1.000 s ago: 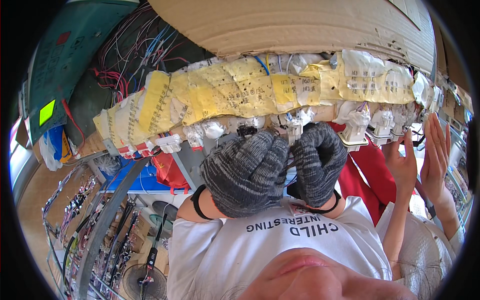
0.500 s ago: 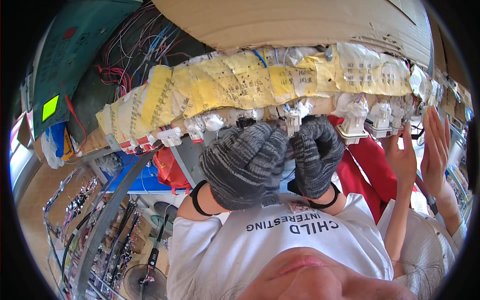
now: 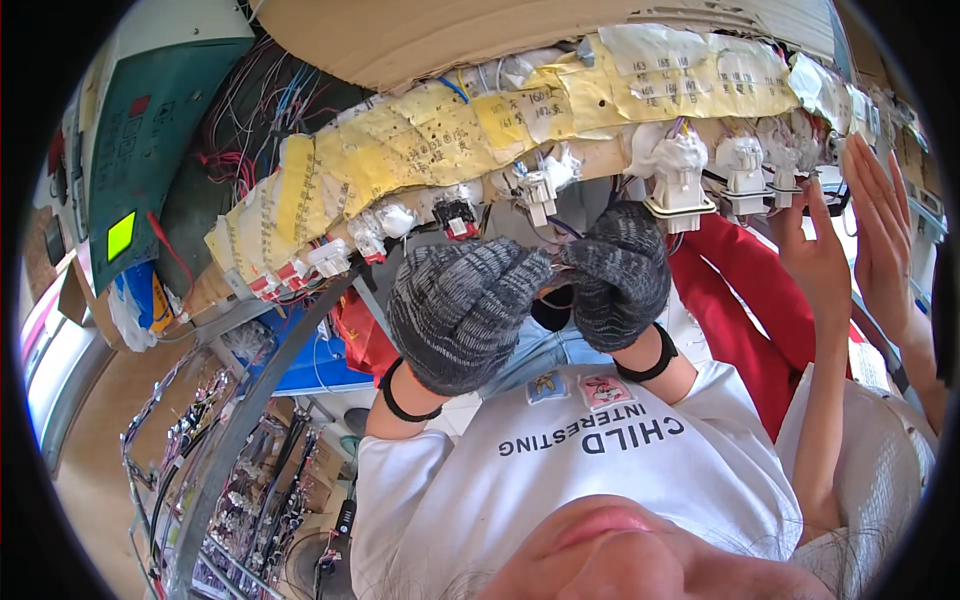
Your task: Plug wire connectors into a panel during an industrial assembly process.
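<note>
My left hand (image 3: 462,312), in a grey-black knit glove, is closed in a pinch below the board edge. Its fingertips meet those of my right hand (image 3: 620,282), gloved alike and also closed. Something small and thin shows between them, too small to make out. Just above is a white connector socket (image 3: 540,196) fixed to the board's edge, and a thin dark wire (image 3: 566,229) runs near the right glove. Left of that socket sits a black connector socket (image 3: 456,214); to the right hangs a larger white connector (image 3: 680,190).
Yellow paper labels (image 3: 430,140) cover the board's edge. A green tester box (image 3: 165,140) with a lit screen stands at left, near loose wires. Wire harnesses hang on a metal rack (image 3: 225,450) lower left. At right are a co-worker's raised bare hands (image 3: 875,225).
Both my hands have come down off the white socket, leaving it in plain sight, and their fingertips now meet below it. The view has shifted, and the board sits higher on the right.
</note>
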`<state>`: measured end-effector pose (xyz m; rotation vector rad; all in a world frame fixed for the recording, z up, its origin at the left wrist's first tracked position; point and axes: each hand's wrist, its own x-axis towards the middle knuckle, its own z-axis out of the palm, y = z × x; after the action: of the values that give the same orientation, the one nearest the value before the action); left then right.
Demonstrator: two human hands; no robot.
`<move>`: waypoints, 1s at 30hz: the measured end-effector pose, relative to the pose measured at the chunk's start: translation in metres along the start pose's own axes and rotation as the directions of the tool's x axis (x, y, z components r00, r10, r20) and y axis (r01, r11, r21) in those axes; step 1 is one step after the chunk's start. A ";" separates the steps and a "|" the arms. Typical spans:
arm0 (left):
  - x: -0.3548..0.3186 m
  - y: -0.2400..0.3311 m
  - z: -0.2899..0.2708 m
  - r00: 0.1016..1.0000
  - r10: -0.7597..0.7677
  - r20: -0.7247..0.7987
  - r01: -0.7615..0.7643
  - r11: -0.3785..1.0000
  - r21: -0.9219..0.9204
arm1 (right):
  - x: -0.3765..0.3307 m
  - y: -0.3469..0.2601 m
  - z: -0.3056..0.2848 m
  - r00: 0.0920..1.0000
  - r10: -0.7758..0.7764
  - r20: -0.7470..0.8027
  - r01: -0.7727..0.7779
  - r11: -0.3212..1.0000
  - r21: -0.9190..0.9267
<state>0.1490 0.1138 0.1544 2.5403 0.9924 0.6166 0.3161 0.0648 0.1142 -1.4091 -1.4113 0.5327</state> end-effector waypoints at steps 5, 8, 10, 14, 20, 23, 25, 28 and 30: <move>0.003 0.000 0.000 0.995 -0.088 -0.057 0.078 0.986 -0.150 | 0.005 0.001 -0.001 0.996 -0.077 0.051 0.078 0.997 -0.013; -0.005 -0.002 0.004 0.988 -0.135 -0.075 0.118 0.973 -0.197 | 0.009 -0.005 0.004 0.989 -0.147 -0.028 0.145 0.988 -0.062; -0.005 -0.002 0.006 0.981 -0.152 -0.117 0.123 0.967 -0.223 | 0.014 -0.016 -0.001 0.996 0.002 0.091 0.000 1.000 -0.027; 0.004 0.003 -0.001 0.982 -0.143 -0.121 0.139 0.989 -0.040 | 0.018 -0.019 0.003 0.997 0.038 0.061 -0.032 0.995 -0.097; 0.011 0.004 -0.001 0.991 -0.074 -0.110 0.087 0.990 0.115 | 0.021 -0.018 0.005 0.997 0.068 0.043 -0.064 0.995 -0.080; 0.011 0.000 -0.002 0.996 -0.061 -0.061 0.071 0.981 0.179 | 0.020 -0.016 0.007 0.992 0.116 0.044 -0.116 0.993 0.008; 0.012 -0.001 0.000 0.997 -0.056 -0.060 0.066 0.981 0.180 | 0.021 -0.018 0.009 0.982 0.190 0.015 -0.190 0.982 0.007; 0.014 -0.002 0.003 0.996 -0.059 -0.071 0.071 0.983 0.168 | 0.024 -0.019 0.007 0.961 0.272 0.048 -0.275 0.958 0.085; 0.013 -0.004 0.005 0.996 -0.060 -0.073 0.070 0.985 0.155 | 0.024 -0.019 0.007 0.954 0.294 0.052 -0.298 0.949 0.106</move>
<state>0.1581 0.1250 0.1518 2.6253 1.1864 0.6325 0.3065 0.0850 0.1358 -1.5352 -1.1824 0.8211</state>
